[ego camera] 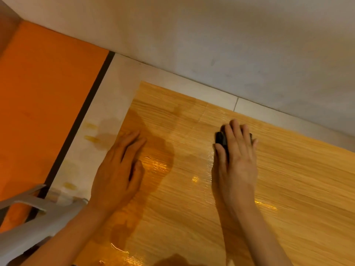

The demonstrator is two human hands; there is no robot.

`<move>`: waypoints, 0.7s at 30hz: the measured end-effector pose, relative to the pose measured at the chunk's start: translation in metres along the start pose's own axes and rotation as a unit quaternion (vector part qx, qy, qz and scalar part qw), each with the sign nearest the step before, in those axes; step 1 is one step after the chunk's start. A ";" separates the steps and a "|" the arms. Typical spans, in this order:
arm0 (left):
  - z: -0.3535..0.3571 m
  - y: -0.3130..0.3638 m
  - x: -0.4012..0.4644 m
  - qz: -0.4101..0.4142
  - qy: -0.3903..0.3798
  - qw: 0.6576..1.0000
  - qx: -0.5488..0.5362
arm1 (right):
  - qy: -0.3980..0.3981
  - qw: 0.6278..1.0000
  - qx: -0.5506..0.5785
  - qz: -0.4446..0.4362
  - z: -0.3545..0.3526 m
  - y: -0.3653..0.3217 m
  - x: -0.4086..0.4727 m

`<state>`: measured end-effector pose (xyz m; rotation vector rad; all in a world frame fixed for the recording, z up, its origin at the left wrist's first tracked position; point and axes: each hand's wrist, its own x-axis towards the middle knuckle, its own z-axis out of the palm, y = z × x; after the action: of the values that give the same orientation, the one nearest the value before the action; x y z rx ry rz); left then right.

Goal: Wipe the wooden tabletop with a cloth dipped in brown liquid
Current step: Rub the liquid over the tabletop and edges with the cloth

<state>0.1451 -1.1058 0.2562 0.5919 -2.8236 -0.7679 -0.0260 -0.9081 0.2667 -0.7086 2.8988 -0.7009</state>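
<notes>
Honey-coloured wood grain, fine and straight, runs across the wooden tabletop (288,189), and a wet sheen with bright glints covers the part near the hands, where the brown liquid (157,150) has darkened the surface in a broad curved patch. The cloth (221,140) is a small dark wad, mostly hidden under the right hand (235,160), whose fingers lie fairly straight and close together on top of it, pressing it flat to the wood; only its dark edge shows beside the forefinger. It looks soft, light and soaked, so it should squash and slide easily, and is probably best handled with a flat palm and fingers rather than a pinch, since a wet wad may slip out sideways. The left hand (117,173) rests palm down on the stained area, fingers extended and slightly apart, holding nothing. The tabletop sits on pale floor tiles (115,89) marked with a few yellowish drips, beside an orange mat (44,93) and a grey wall (230,35). A grey frame (38,217) crosses the lower left corner.
</notes>
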 end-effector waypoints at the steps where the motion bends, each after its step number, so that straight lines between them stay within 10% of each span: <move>1: 0.000 -0.001 0.000 -0.003 -0.001 1.000 0.000 | 0.018 1.000 0.006 0.022 0.006 -0.008 0.002; 10: 0.000 0.000 -0.001 -0.013 -0.010 1.000 -0.003 | -0.077 0.984 -0.016 -0.157 0.038 -0.061 0.040; 16: 0.003 -0.002 0.000 -0.004 0.001 1.000 0.004 | 0.013 0.996 -0.008 0.085 -0.009 0.013 0.032; 21: 0.002 -0.005 -0.001 0.000 -0.007 1.000 0.010 | 0.012 0.999 -0.036 -0.014 0.048 -0.072 0.066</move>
<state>0.1471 -1.1083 0.2517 0.5921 -2.8475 -0.7483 -0.0463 -1.0150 0.2586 -0.7561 2.9559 -0.6146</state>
